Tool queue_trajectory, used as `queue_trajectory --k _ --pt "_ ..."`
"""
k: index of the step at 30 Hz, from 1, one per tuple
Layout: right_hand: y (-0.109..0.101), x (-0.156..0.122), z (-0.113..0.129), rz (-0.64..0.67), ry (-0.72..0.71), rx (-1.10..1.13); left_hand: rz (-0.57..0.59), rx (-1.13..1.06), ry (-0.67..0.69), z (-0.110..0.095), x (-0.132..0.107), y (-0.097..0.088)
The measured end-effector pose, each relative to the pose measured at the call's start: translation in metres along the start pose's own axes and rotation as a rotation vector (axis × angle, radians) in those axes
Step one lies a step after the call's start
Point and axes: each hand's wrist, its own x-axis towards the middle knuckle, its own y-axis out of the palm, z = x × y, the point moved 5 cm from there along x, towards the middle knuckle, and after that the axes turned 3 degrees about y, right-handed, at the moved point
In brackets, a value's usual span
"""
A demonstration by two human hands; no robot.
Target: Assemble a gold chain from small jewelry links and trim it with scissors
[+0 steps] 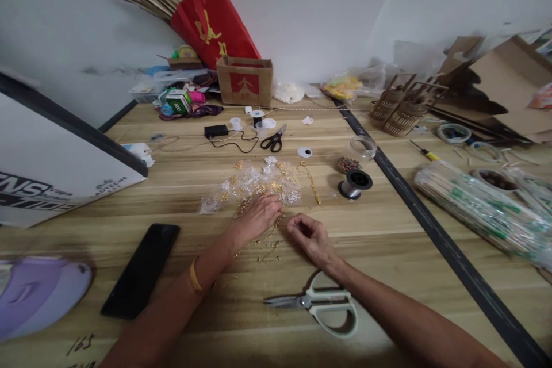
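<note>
Left hand (259,215) right at the near edge of the gold findings (259,187), a spread of little gold and silver pieces in clear bags on the wooden table (207,322). Its fingers lie close together, angled toward the other hand, with small beads just under and beside them; whether they pinch one, I cannot tell.

And here's the right hand (313,236), just beside, a small gap between the two! Fingers curled in, thumb and forefinger near each other at the tips; anything between them is too small to make out.

Look below the left fingers: fine beaded chains (268,260) trail over the wood, nearer the wearer, left of the right hand's fingertips. Beyond the right hand, a gold chain (311,181) lies stretched out alone, clear of both hands. Farther right stands the wire spool (354,185), just in front of a tub of mixed beads (348,165). Close under the right wrist, pale-handled scissors (319,302) lie, blades pointing left.
</note>
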Motion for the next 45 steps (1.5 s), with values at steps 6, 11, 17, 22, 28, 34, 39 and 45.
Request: queue_trajectory --k 6,11,17,22,28,34,39,45 --pt "-0.002 0.002 -0.005 -0.002 0.096 0.129 0.023 0.062 -0.012 -0.001 0.0 0.005" --pt "-0.001 0.002 -0.004 0.016 0.094 0.122 -0.02 0.057 -0.007 -0.004 -0.002 0.002" --pt "0.0 0.001 -0.005 0.037 0.065 0.063 -0.26 -0.172 -0.143 -0.007 -0.013 -0.032" --pt "0.002 -0.001 0.0 0.065 0.039 0.026 -0.347 -0.744 -0.439 -0.011 -0.048 -0.033" --pt "0.012 -0.011 0.016 0.116 0.012 0.0 -0.364 -1.146 -0.638 -0.025 -0.085 -0.005" --pt "0.025 -0.025 0.024 0.184 0.018 0.008 -0.373 -1.237 -0.664 -0.032 -0.093 0.01" --pt "0.028 -0.029 0.027 0.19 -0.054 -0.053 -0.356 -1.27 -0.674 -0.036 -0.095 0.011" --pt "0.029 -0.03 0.029 0.197 -0.147 -0.155 -0.368 -1.281 -0.671 -0.035 -0.098 0.012"
